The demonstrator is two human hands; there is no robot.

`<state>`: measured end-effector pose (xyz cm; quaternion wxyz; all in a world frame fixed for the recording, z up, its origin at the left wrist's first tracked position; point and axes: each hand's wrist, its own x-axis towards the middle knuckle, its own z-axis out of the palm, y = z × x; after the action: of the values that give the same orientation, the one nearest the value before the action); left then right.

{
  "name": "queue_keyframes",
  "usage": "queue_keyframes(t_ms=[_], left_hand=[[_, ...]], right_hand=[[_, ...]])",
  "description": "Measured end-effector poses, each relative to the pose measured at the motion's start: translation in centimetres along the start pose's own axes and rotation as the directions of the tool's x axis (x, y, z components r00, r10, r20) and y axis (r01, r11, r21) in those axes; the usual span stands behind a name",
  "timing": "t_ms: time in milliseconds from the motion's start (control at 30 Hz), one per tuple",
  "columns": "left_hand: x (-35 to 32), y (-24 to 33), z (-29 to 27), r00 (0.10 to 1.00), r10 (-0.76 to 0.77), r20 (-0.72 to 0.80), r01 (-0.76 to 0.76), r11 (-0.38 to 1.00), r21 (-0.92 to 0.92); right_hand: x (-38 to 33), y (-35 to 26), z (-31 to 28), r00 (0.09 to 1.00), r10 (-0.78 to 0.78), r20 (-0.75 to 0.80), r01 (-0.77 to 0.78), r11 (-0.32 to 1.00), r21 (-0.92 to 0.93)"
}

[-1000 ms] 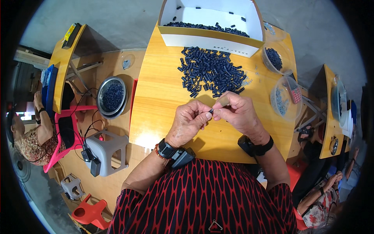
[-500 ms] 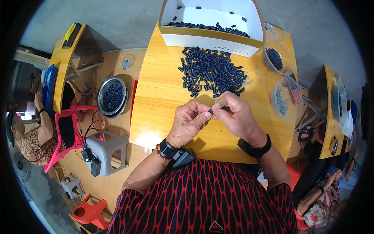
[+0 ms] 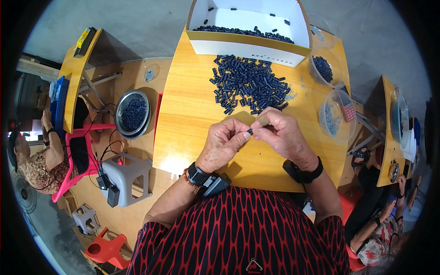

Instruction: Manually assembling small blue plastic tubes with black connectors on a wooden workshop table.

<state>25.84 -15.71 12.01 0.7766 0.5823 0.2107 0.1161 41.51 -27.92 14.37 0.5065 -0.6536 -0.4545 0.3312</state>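
Observation:
My left hand and my right hand meet over the wooden table, fingertips together. Between them they pinch one small black plastic part. Just beyond my hands lies a heap of the same small black parts. A black band sits on each wrist.
A white cardboard box with more black parts stands at the table's far edge. Two clear bowls sit at the right, one holding black parts. A metal bowl of parts and a grey stool are at the left. Other people sit at both sides.
My hands stay together over the same spot; only the fingers shift slightly around the small part.

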Motion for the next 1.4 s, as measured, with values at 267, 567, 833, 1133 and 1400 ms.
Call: queue_keyframes(t_ms=[267, 567, 833, 1133, 1400], left_hand=[[0.0, -0.5, 0.4, 0.999, 0.035, -0.031, -0.035, 0.999, -0.012], [0.0, 0.1, -0.5, 1.000, 0.015, 0.016, -0.014, 0.999, -0.038], [0.4, 0.9, -1.9, 0.974, -0.123, 0.191, 0.156, 0.973, -0.168], [0.5, 1.1, -1.6, 0.979, -0.127, 0.162, 0.153, 0.975, -0.160], [0.5, 1.0, -1.6, 0.980, -0.127, 0.155, 0.148, 0.980, -0.131]], right_hand=[[-0.1, -0.8, 0.3, 0.974, 0.226, -0.015, -0.218, 0.953, 0.212], [-0.5, -0.4, 0.9, 0.995, 0.083, -0.047, -0.079, 0.993, 0.086], [-0.4, -0.6, 0.6, 0.995, -0.087, -0.052, 0.093, 0.989, 0.113], [-0.2, -0.6, 0.5, 0.997, -0.057, -0.047, 0.064, 0.986, 0.157], [0.0, -0.3, 0.4, 0.997, -0.082, -0.014, 0.083, 0.994, 0.077]])
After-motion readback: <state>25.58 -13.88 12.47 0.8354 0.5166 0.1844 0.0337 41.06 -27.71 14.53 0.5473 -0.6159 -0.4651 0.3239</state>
